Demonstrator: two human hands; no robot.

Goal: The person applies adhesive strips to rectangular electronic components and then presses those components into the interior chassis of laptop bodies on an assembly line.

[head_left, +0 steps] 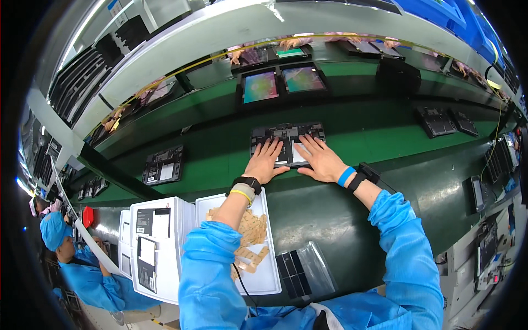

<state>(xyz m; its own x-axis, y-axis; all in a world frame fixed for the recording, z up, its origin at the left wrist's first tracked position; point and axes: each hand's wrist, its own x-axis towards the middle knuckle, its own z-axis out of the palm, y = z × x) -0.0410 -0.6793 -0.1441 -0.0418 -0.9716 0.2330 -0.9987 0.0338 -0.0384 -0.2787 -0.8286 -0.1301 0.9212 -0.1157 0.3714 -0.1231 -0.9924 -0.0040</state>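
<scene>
On the green worktop, both hands lie apart, fingers flat, on an opened black device.

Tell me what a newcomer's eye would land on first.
Probably the left hand and right hand, spread on an opened dark device, mid-picture on the green surface. Two colourful screens stand out beyond them. Nearer the person, leftward, a white tray holds tan pieces.

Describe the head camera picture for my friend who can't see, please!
The left hand and right hand rest on an opened black device on a green surface. Closer in, beside the blue left sleeve, a white tray holds tan pieces.
</scene>
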